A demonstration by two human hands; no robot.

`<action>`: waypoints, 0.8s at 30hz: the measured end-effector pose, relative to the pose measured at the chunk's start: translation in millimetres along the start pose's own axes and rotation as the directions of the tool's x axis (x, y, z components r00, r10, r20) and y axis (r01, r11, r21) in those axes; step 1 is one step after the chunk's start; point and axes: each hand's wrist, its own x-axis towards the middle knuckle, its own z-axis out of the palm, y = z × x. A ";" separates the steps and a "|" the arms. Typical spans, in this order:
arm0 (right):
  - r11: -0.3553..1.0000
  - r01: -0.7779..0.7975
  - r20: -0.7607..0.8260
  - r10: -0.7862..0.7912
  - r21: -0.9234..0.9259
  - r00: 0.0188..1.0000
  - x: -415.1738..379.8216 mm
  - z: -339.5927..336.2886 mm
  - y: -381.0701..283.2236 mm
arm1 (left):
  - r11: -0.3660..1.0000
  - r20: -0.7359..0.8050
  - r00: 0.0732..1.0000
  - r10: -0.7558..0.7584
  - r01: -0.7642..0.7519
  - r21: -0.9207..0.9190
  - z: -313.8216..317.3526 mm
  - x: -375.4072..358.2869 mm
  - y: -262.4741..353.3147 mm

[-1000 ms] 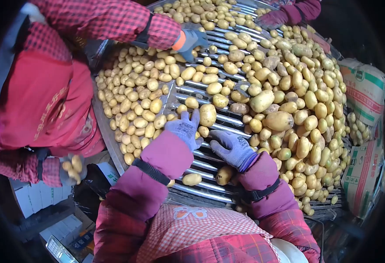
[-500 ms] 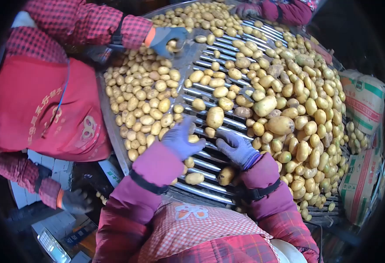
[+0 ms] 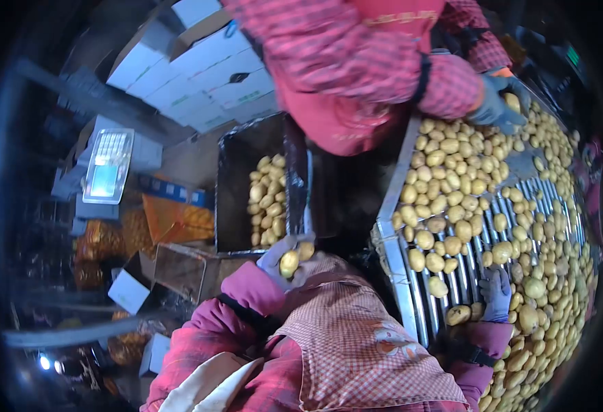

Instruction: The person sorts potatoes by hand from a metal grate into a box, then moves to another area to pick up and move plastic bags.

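The left gloved hand point(image 3: 274, 258) is cupping at least two yellow potatoes point(image 3: 290, 264), its fingers half curled around them, and is hovering just beside the near edge of the black-lined bin point(image 3: 228, 199), where loose potatoes point(image 3: 270, 200) are lying. The right gloved hand point(image 3: 497, 295) is resting over the metal rollers point(image 3: 418, 305), bordering the potato pile point(image 3: 521, 360); whether it is gripping anything cannot be told.

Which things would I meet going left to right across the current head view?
White keypad device → orange bag → gloved left hand holding potatoes → left rim of the roller table → gloved right hand.
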 end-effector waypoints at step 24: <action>0.823 -0.027 -0.177 -0.090 -0.568 0.980 23.5 18.2 -87.0 | 0.981 -0.161 0.983 0.083 -0.053 0.185 -65.2 9.4 47.6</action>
